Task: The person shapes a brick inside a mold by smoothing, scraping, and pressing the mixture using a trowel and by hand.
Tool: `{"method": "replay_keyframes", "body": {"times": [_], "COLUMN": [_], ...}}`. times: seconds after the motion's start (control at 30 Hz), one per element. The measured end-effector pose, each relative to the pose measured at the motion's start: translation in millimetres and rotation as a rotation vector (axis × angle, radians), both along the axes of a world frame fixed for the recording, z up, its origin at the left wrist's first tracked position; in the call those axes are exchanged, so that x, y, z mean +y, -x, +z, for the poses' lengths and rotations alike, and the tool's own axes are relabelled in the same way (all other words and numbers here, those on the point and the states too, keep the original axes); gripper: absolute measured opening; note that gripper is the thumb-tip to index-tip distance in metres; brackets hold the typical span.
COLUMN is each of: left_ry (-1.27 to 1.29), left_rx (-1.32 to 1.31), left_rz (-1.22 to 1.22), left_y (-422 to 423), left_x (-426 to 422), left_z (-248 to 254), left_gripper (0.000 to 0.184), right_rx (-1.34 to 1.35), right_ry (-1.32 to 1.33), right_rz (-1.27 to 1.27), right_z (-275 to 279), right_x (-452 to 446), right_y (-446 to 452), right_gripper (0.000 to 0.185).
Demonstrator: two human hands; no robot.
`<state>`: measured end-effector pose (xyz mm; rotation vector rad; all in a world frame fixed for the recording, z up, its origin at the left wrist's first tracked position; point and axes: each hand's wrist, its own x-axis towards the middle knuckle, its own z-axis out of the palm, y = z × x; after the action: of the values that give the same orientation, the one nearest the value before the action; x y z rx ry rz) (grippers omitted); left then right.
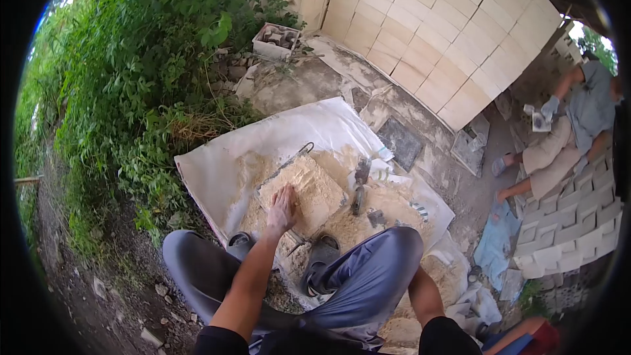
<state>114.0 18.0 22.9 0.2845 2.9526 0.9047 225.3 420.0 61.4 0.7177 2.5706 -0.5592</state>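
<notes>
My left hand [282,210] lies with fingers stretched out on a heap of pale sandy powder [309,177]. The powder covers a square mould, whose bent metal handle [304,151] sticks out at the far side; a second handle shows near my feet. Beside it, to the right, a dark hand tool [359,192] rests in more loose powder. Everything here sits on a white woven sheet [276,133]. My right forearm [426,294] reaches down behind my right knee, which hides the right hand.
Dense green plants [144,85] border the left. Stacked pale blocks [420,33] form a wall at the back, near a white box of rubble [276,42]. A dark square slab [399,142] lies beyond the sheet. At right, another person [582,118] sits by patterned blocks [568,220].
</notes>
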Motion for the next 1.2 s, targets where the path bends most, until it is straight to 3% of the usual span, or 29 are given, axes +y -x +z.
{"method": "replay_keyframes", "body": {"times": [0.07,0.2,0.27,0.33,0.37,0.43,0.47,0.57,0.67,0.77,0.8,0.83,0.87,0.93,1.07,1.13,1.2], "left_ry": [-0.031,0.105,0.139,0.192,0.160,0.129,0.102,0.014,-0.088,-0.075,-0.014,-0.099,-0.096,-0.194,0.082,0.101,0.063], "left_rx": [-0.007,0.144,0.201,0.222,0.239,0.237,0.248,0.319,0.343,0.356,0.365,0.270,0.256,0.261,0.262,0.236,0.257], "left_rz": [0.033,0.090,0.101,-0.018,-0.059,-0.118,-0.163,-0.217,-0.376,-0.410,-0.395,-0.396,-0.410,-0.189,-0.003,-0.041,-0.066], "left_y": [-6,-2,14,41,51,60,66,65,56,58,57,46,38,33,25,22,22], "left_x": [3,15,23,27,28,29,28,25,9,0,4,7,10,13,12,8,5], "left_z": [-6,-14,-14,-1,6,0,-4,-25,-33,-50,-55,-18,-15,-13,-22,-21,-22], "left_gripper": [0.074,0.077,0.078,0.077,0.068,0.062,0.056,0.043,0.040,0.042,0.044,0.048,0.048,0.054,0.057,0.057,0.056], "right_rx": [0.037,0.334,0.438,0.473,0.524,0.488,0.407,0.527,0.345,0.233,0.224,0.245,0.267,0.300,0.294,0.320,0.325], "right_ry": [-0.006,-0.086,-0.203,0.098,0.344,0.713,0.837,0.586,0.975,0.866,0.865,0.884,0.906,0.919,1.043,0.906,0.929], "right_rz": [0.102,0.259,0.374,0.167,0.033,-0.145,-0.180,-0.155,-0.504,-0.483,-0.514,-0.489,-0.454,-0.417,-0.494,-0.510,-0.499], "right_z": [53,84,167,223,254,263,250,152,90,36,36,43,46,24,2,-10,-26], "right_x": [5,71,46,12,-21,-61,-70,-148,-228,-242,-243,-244,-248,-254,-268,-273,-271], "right_y": [21,75,90,104,105,112,118,112,69,45,41,43,44,49,53,51,50], "right_gripper": [0.039,0.028,0.021,0.033,0.035,0.043,0.048,0.056,0.054,0.052,0.052,0.052,0.051,0.051,0.052,0.051,0.050]}}
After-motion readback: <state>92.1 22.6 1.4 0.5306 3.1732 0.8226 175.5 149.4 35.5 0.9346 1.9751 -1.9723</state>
